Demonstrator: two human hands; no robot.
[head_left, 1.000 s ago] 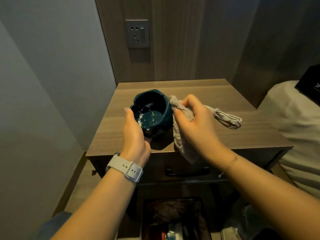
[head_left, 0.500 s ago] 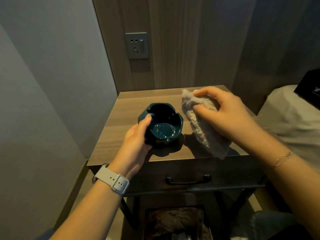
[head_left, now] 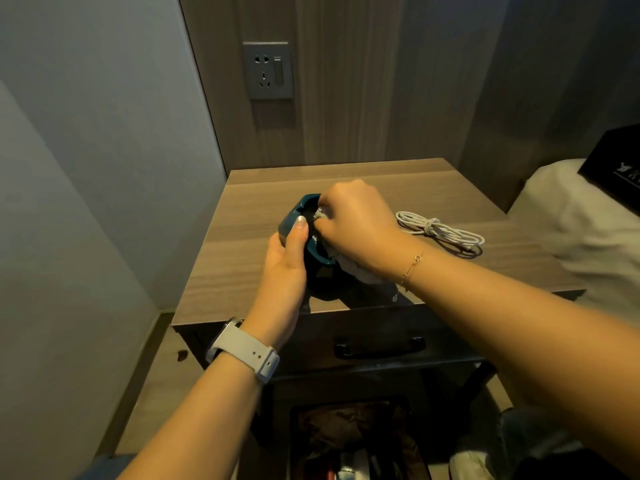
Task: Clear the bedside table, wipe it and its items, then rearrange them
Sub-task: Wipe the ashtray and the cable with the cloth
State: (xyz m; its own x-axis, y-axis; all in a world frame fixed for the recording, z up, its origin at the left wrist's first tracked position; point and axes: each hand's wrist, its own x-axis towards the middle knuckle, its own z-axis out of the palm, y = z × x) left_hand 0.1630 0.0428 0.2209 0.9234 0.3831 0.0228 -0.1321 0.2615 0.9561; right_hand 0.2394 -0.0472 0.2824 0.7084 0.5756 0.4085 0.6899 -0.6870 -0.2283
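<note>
Right, middle of the frame, and both hands are on the dark teal ashtray [head_left: 294, 216]. The left hand [head_left: 285, 268] grips it from the lower left, fingers wrapped under and around the wall, thumb laid up along the rim with the nail plainly showing. The ashtray is tilted, its mouth turned toward the right, and it sits at the front centre of the bedside table [head_left: 433, 192]; whether its base touches the wood or is lifted just clear, I cannot tell, since the hand covers that part.

The right hand [head_left: 356, 223] is bunched into a fist around a pale grey cloth [head_left: 349, 268], knuckles up, pushing the wad into the bowl of the ashtray. A fold of cloth peeks out at the fingertips inside the rim, and the loose tail spills from under the palm toward the table's front edge.

Just right of that hand, a coiled white cable [head_left: 440, 230] lies flat on the tabletop, knotted around its own middle, apart from the ashtray.

A light grey watch strap [head_left: 246, 355] circles the left wrist, and a thin gold bracelet [head_left: 410, 268] hangs on the right. Below the tabletop, a drawer with a black handle [head_left: 379, 348]. Upper centre, a grey wall socket [head_left: 266, 71] on the wood panelling. At the right edge, a white pillow [head_left: 585, 230].
</note>
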